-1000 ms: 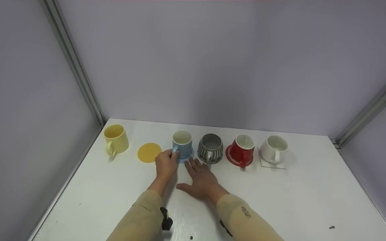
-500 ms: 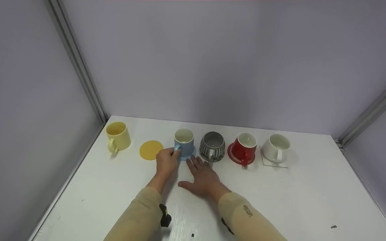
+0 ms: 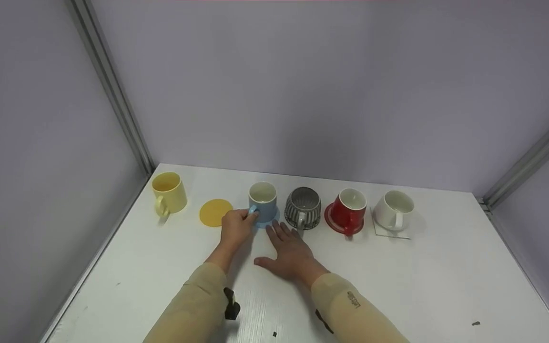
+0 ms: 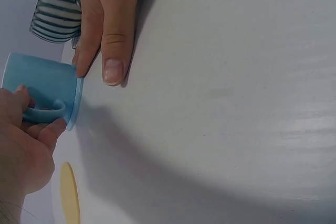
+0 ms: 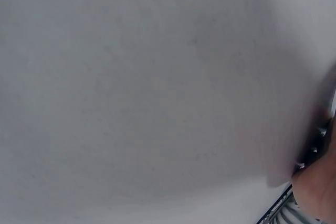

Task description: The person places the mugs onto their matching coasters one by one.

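Observation:
A blue mug (image 3: 264, 209) stands upright on a round blue coaster (image 3: 274, 219) near the middle of the row. My left hand (image 3: 236, 229) grips this mug by its handle (image 4: 47, 114), fingers curled round it in the left wrist view. Flat on the table beside the mug lies my right hand (image 3: 289, 252), fingers spread, its fingertips at the near edge of the blue coaster. To the left of the left hand lies a bare round yellow coaster (image 3: 216, 213). A grey striped mug (image 3: 303, 209) sits just beyond the right fingertips.
At the far left stands a yellow mug (image 3: 170, 194) directly on the white table (image 3: 422, 281). A red mug (image 3: 348, 212) sits on a red coaster (image 3: 330, 222). Farther right, a white mug (image 3: 392, 212) stands on a clear square coaster (image 3: 389, 233). Walls border the table.
The whole head view has shifted slightly. Both hands keep their places, the left still holding the blue mug's handle and the right still flat at the blue coaster.

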